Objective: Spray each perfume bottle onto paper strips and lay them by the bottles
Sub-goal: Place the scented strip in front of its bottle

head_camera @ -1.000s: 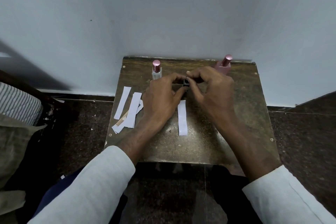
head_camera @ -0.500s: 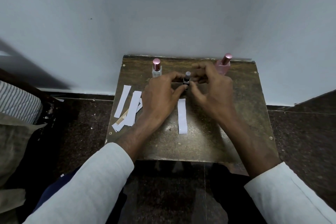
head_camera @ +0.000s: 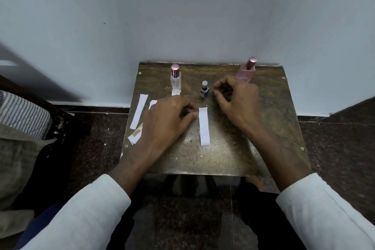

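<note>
Three perfume bottles stand along the back of the small brown table (head_camera: 233, 154): a clear bottle with a pink cap (head_camera: 175, 80), a small dark bottle with a grey cap (head_camera: 204, 89), and a pink bottle (head_camera: 246, 71). One white paper strip (head_camera: 204, 126) lies lengthwise in front of the small bottle. A short strip end (head_camera: 176, 93) shows at the clear bottle's foot. My left hand (head_camera: 168, 121) rests on the table with loosely curled fingers, its fingertips just left of the middle strip. My right hand (head_camera: 237, 98) hovers right of the small bottle, fingers loosely curled, holding nothing.
Several spare white strips (head_camera: 139, 110) lie in a loose pile at the table's left edge, partly under my left hand. The table stands against a white wall (head_camera: 192, 26). Striped and beige cloth (head_camera: 22, 115) sits at the far left on the dark floor.
Both hands have let go of the small dark bottle, which now stands alone with its cap on. My left hand dropped toward the middle strip; my right hand drew back to the right.
</note>
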A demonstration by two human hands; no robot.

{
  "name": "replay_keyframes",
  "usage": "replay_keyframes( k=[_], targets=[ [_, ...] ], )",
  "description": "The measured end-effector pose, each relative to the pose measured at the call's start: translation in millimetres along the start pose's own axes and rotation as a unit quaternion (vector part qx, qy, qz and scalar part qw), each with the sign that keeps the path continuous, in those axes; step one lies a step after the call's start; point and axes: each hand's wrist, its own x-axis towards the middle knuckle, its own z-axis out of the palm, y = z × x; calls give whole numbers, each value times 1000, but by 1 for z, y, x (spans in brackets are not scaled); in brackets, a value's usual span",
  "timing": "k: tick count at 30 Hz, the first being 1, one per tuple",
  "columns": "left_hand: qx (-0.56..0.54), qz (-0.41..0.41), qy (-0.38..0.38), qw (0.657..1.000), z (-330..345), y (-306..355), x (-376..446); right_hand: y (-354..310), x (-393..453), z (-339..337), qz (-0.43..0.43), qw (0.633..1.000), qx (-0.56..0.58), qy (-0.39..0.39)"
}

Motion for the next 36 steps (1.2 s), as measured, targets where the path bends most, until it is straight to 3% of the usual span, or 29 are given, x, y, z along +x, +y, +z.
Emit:
replay_keyframes(
  k=[4,6,10,18,23,29,36],
  targets=[
    [-5,9,1,1000,4,-2,-3,-4,-4,1,-59,993,-25,-100],
    [-15,2,10,1000,6,-1,-1,-5,-3,5,-99,988,-27,-113],
    [-8,-2,21,1000,9,1,4,-7,2,8,-99,993,-5,-70],
    [-45,4,10,999,11,-1,13,-10,5,9,-86,993,15,-82],
    [-47,17,-10,999,3,-3,12,-8,4,5,-37,998,49,-21],
    [47,33,-9,998,5,2,1,-6,5,-2,15,997,62,48],
    [87,41,3,995,15,7,6,-9,5,-4,27,994,86,64]
  ],
)
